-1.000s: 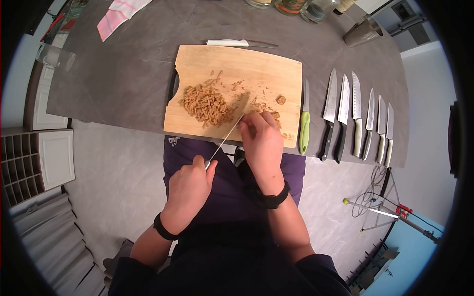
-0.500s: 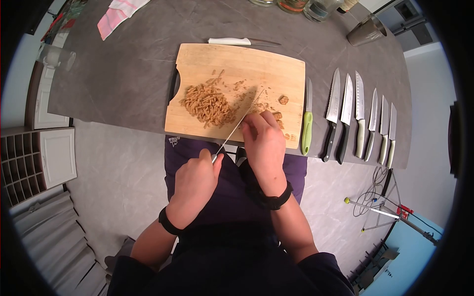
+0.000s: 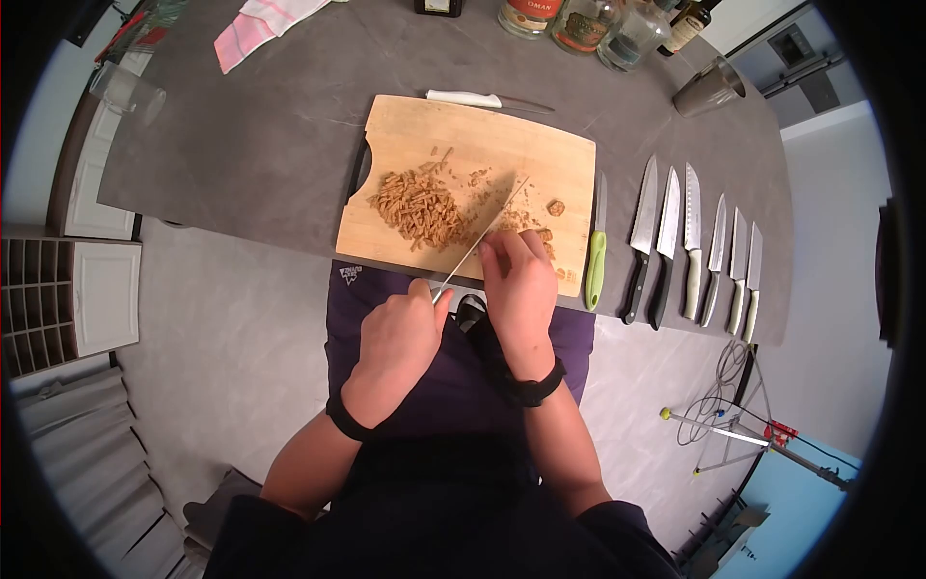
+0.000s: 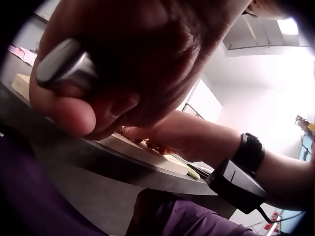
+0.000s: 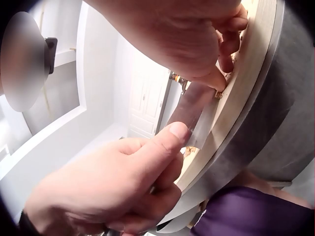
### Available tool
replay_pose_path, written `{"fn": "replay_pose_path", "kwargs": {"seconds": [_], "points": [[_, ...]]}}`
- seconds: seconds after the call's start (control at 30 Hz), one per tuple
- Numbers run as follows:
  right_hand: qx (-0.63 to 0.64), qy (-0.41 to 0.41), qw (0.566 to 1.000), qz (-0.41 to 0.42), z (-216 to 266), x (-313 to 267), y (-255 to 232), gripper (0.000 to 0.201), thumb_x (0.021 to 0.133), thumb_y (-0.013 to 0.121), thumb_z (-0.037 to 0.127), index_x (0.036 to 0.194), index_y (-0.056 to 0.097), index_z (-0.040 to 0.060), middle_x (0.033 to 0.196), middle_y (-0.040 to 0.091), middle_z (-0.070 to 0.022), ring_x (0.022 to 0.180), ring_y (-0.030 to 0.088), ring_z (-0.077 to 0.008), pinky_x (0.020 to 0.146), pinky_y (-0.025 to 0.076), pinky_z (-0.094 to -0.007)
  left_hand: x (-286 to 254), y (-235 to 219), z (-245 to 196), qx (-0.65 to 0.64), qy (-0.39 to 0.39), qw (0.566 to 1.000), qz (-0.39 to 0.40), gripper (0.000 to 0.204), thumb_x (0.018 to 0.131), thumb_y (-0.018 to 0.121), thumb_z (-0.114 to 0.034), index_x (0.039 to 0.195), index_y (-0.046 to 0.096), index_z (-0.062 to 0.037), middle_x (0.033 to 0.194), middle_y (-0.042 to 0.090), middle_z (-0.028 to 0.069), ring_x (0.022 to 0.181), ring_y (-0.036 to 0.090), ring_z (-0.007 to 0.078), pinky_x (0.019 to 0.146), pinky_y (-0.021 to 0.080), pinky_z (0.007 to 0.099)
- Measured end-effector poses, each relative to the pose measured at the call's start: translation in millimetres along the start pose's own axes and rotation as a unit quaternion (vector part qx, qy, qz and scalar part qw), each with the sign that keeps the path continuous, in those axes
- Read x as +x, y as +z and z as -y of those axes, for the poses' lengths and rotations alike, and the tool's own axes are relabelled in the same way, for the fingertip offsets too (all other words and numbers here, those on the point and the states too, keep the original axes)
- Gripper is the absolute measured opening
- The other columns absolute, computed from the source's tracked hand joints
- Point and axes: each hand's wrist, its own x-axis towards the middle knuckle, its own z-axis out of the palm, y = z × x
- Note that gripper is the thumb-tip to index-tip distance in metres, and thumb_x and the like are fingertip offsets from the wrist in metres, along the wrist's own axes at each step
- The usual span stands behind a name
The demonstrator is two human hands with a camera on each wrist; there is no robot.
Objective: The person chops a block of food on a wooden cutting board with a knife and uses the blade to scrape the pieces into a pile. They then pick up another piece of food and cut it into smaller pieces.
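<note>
- Since a second ago: blade tip has crept further onto the cutting board (image 3: 569,154), your left hand (image 3: 400,338) has come closer to the desk's (image 3: 270,145) near edge; your right hand stays planted.
- Left hand: clenched round the handle of the knife (image 3: 479,238), thumb riding up toward the blade.
- Right hand (image 3: 521,280): fingertips curled, pinning a small brown piece at the board's near edge, right beside the blade.
- Chopped pile (image 3: 417,205) sits left of the blade, mid-board; a few stray bits right of it.
- Board lies at the desk's near edge; green-handled knife (image 3: 595,251) just off its right side, row of knives (image 3: 690,251) further right, white-handled knife (image 3: 482,99) touching the far side.
- My read for this cut: keep your fingertips tucked behind the knuckles, blade flat against them, tip down on the board, rock rather than lift.
- The piece looks small, so shift the pinch back before each stroke.
</note>
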Motion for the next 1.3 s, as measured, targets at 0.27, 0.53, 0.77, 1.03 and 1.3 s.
{"fn": "replay_pose_path", "kwargs": {"seconds": [0.27,0.53,0.77,1.03,1.3], "points": [[0.012,-0.006,1.0,-0.007,-5.1,-0.5,2.1,0.009,0.098,0.081,0.013,0.1,0.078,0.0049,0.09,0.07,-0.0098,0.077,0.074,-0.0288,0.07,0.057,-0.0416,-8.9,-2.8,12.2,0.014,-0.004,0.999,-0.032,0.042,0.111,0.067,-0.038,0.088,0.063,-0.0034,0.065,0.07,0.0223,0.064,0.073,0.0456,0.056,0.059,0.0534],[0.035,-0.005,0.999,0.003,-5.8,-0.6,0.8,0.006,0.097,0.078,0.01,0.101,0.076,0.005,0.092,0.067,-0.0142,0.081,0.069,-0.039,0.074,0.056,-0.0495,-17.4,-3.3,16.7,-0.033,0.005,0.999,-0.033,0.043,0.111,0.067,-0.038,0.086,0.06,-0.0033,0.064,0.068,0.0221,0.062,0.071,0.0473,0.054,0.057,0.055],[0.062,0.015,0.998,0.029,0.5,-6.0,-4.9,0.013,0.095,0.078,0.007,0.107,0.078,0.005,0.092,0.066,-0.0141,0.079,0.069,-0.0383,0.074,0.056,-0.049,-20.8,-2.1,23.2,-0.045,-0.01,0.999,-0.022,0.043,0.112,0.066,-0.038,0.087,0.06,-0.004,0.063,0.067,0.0221,0.062,0.071,0.048,0.055,0.056,0.0561],[0.045,-0.022,0.999,0.017,-0.3,-7.0,4.2,0.02,0.094,0.079,0.01,0.113,0.078,0.006,0.094,0.065,-0.0134,0.08,0.069,-0.0368,0.074,0.057,-0.0482,-22.0,-3.9,27.7,-0.06,-0.018,0.998,-0.03,0.041,0.112,0.067,-0.036,0.088,0.059,-0.0033,0.065,0.068,0.0207,0.064,0.071,0.0476,0.057,0.056,0.0565],[0.046,0.004,0.999,0.016,1.0,-8.2,-1.5,0.017,0.094,0.081,0.012,0.11,0.08,0.0063,0.094,0.065,-0.013,0.083,0.069,-0.0372,0.076,0.057,-0.0485,-23.8,-6.6,29.0,-0.073,-0.02,0.997,-0.029,0.041,0.111,0.068,-0.035,0.088,0.059,-0.0033,0.066,0.069,0.0204,0.064,0.071,0.0479,0.057,0.056,0.0564]]}}
